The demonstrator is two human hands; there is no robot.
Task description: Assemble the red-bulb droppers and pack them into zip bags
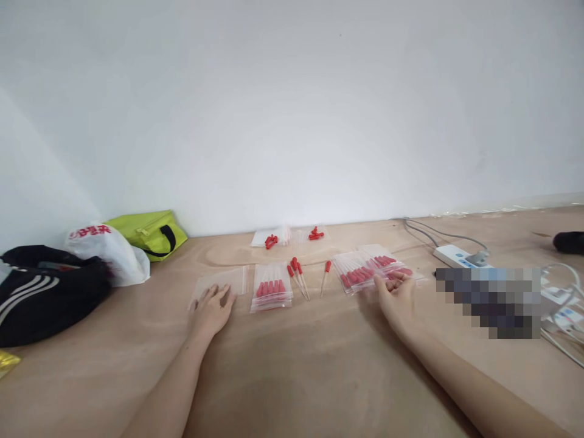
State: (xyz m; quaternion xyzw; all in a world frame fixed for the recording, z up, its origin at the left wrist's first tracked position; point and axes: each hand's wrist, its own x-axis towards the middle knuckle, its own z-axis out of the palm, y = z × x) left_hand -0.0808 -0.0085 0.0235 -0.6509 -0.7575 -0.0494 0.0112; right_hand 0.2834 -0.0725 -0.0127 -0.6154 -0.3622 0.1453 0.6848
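Note:
My left hand [214, 310] lies with its fingers apart on a flat clear plastic bag [233, 278]. My right hand [398, 298] is at the near edge of overlapping clear bags [358, 271] with red-ended droppers inside; its fingers are bent together, and what they pinch is too small to make out. Between the hands lies a stack of clear bags [272, 288] holding a row of red-ended droppers. Right of that stack are several loose droppers [297, 274], with one more dropper [326, 274] lying apart.
Small red bulbs [271, 241] and more red bulbs [315, 233] lie on bags near the wall. A black bag [50, 295], a white bag [109, 252] and a green bag [157, 234] stand left. A power strip [460, 257] with cables lies right.

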